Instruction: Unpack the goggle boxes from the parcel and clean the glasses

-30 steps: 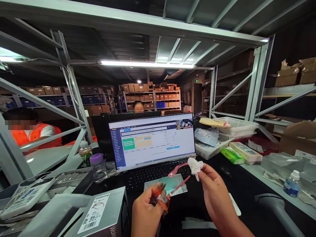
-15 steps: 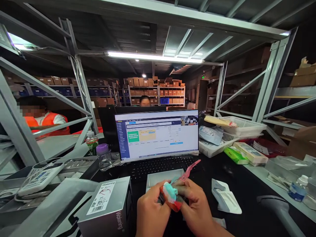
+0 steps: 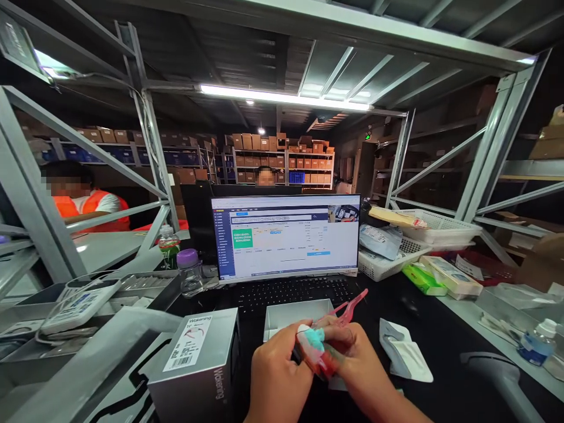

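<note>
Pink glasses (image 3: pixel 355 306) are held between my two hands, with their temples sticking out beyond the right hand's knuckles. Bunched against their front is a soft teal, white and red cloth (image 3: pixel 314 341). My left hand (image 3: pixel 279 361) is closed, thumb and fingers pinching the cloth and glasses from the left. From the other side, my right hand (image 3: pixel 358 355) closes around them too; the lenses are hidden by fingers and cloth. Just behind the hands sits an open grey box tray (image 3: pixel 275 317). A silver Wakening box (image 3: pixel 187 376), its label picturing glasses, stands to the left.
Behind are a keyboard (image 3: pixel 286 295) and a monitor (image 3: pixel 286 258). A white-and-grey case (image 3: pixel 408 352) and a scanner (image 3: pixel 497 370) lie right, beyond them white baskets (image 3: pixel 379 270). A purple-lidded bottle (image 3: pixel 189 276) stands left. Two people sit across the desks.
The view has shifted slightly, moving the scene a little to the right. My hands have turned the glasses and cloth a little, and both pink temples show more clearly.
</note>
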The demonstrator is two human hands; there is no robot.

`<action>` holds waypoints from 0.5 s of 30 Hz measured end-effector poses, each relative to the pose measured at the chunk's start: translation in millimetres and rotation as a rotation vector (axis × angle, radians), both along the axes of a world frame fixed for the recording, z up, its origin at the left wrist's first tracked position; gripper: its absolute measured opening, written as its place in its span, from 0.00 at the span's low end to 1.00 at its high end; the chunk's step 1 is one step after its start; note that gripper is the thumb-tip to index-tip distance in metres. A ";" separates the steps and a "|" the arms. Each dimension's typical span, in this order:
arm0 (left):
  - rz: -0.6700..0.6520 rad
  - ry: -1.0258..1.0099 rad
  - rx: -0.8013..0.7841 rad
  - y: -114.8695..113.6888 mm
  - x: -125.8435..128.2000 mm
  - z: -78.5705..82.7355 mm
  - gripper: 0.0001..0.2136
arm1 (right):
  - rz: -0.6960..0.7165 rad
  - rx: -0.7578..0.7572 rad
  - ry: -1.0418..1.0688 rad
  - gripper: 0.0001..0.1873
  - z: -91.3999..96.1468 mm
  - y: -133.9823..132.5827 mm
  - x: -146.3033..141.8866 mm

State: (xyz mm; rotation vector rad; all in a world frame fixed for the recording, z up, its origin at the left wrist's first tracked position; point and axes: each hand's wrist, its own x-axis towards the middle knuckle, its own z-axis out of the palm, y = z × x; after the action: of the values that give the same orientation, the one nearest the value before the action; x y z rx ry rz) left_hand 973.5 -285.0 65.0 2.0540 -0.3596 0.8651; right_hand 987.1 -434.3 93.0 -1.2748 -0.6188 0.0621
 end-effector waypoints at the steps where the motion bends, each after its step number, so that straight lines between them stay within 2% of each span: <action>1: 0.001 -0.016 0.008 -0.4 -0.1 0.4 0.14 | 0.001 0.001 0.008 0.13 1.0 1.1 -0.1; 6: -0.017 -0.069 -0.008 -1.3 0.8 7.1 0.12 | 0.104 0.146 0.274 0.16 2.3 -13.4 3.5; 8: -0.018 -0.070 -0.023 -1.6 0.1 8.8 0.11 | 0.110 0.182 0.308 0.18 0.5 -17.4 2.7; 11: -0.016 -0.076 -0.046 -2.1 -1.8 9.4 0.12 | 0.050 0.075 0.120 0.14 -2.3 -11.9 -2.2; 15: -0.077 0.013 -0.098 1.7 0.0 13.4 0.14 | -0.219 -0.196 -0.341 0.14 -1.1 -8.8 -2.7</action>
State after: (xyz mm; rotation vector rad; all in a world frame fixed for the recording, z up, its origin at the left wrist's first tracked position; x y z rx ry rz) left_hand 973.6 -283.3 78.4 1.9427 -0.3790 0.8065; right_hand 984.5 -443.1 91.9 -1.5516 -0.7739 -0.2873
